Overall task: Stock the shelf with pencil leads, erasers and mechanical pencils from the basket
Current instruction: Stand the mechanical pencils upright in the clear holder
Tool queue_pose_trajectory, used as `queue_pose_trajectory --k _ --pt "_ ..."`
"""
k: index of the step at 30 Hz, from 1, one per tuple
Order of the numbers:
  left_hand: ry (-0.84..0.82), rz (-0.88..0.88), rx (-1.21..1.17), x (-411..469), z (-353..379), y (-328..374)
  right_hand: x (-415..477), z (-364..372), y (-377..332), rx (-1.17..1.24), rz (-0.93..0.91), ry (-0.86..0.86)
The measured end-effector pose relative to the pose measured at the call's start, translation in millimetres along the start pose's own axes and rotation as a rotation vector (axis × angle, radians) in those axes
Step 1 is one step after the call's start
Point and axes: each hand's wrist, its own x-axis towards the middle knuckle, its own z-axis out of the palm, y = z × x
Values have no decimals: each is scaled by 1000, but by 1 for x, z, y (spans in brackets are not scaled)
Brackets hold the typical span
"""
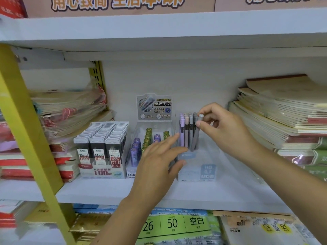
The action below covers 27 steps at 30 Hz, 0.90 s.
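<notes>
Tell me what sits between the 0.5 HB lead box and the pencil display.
Head view: a clear box of purple and green lead tubes, partly covered by the left hand.

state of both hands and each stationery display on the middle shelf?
right hand: pinches top of grey pencil.
grey pencil: tilted, lower end in clear pencil box.
left hand: fingers straight, resting against clear pencil box.
clear pencil box: only back row filled, pencils upright.
0.5 HB lead box: full, three rows.
0.7 lead display: partly filled.
</notes>
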Motion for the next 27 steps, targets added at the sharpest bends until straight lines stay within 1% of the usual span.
queue_pose_trajectory --k 4,10,18,21,24,27 --pt "11 4 -13 0 1 -2 2 0 -1 0 -15 -10" --pt "-8 -11 -11 -1 1 -1 5 -8 -3 -95 -23 8" --pt "-31 -32 -2 -1 1 -1 5 -11 -2 -118 45 -21" --pt "-53 -42 0 -1 1 -2 7 -9 2 -184 44 -36" --pt "-60 -42 4 -1 1 -2 6 -5 9 -326 21 -39" --pt "-79 -42 10 1 -3 0 6 -5 11 -382 70 -85"
